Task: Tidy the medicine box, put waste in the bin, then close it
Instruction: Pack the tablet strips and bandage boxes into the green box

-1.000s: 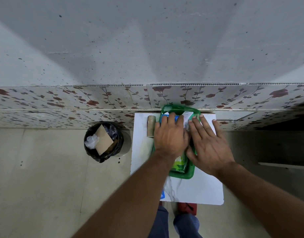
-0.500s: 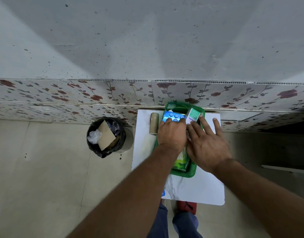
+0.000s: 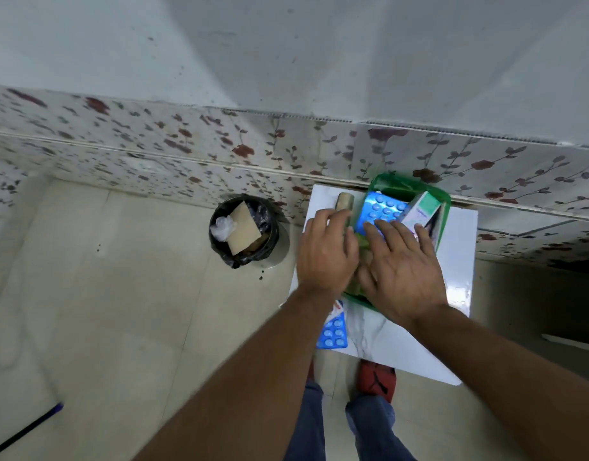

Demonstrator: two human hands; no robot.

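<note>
**Two bare hands over a green medicine box on a small white table**

Seen from above, a green translucent plastic medicine box (image 3: 442,207), rectangular with rounded corners, sits on a glossy white table (image 3: 459,254) pushed against a wall of floral-patterned tiles (image 3: 186,144); the box is open, with no lid visible on it. Inside, at its far end, a shiny blue blister pack (image 3: 381,207) with round raised tablets stands tilted beside a pale green and white cardboard carton (image 3: 423,209). The right hand (image 3: 403,271) lies flat over the near half of the box, fingers spread and extended, fingertips touching the blister pack's lower edge; it grips nothing visibly. The left hand (image 3: 326,251) rests at the box's left edge, fingers loosely curved, tips near a small tan cylinder (image 3: 343,202) lying on the table just left of the box; whether it holds anything I cannot tell. A second blue blister strip (image 3: 333,334) lies at the table's near left corner, partly hidden by the left forearm. On the cream tiled floor to the left stands a round bin (image 3: 245,232) lined with black plastic, holding a flat brown cardboard piece (image 3: 243,226) and crumpled clear plastic (image 3: 221,226); the picture is slightly blurred.
</note>
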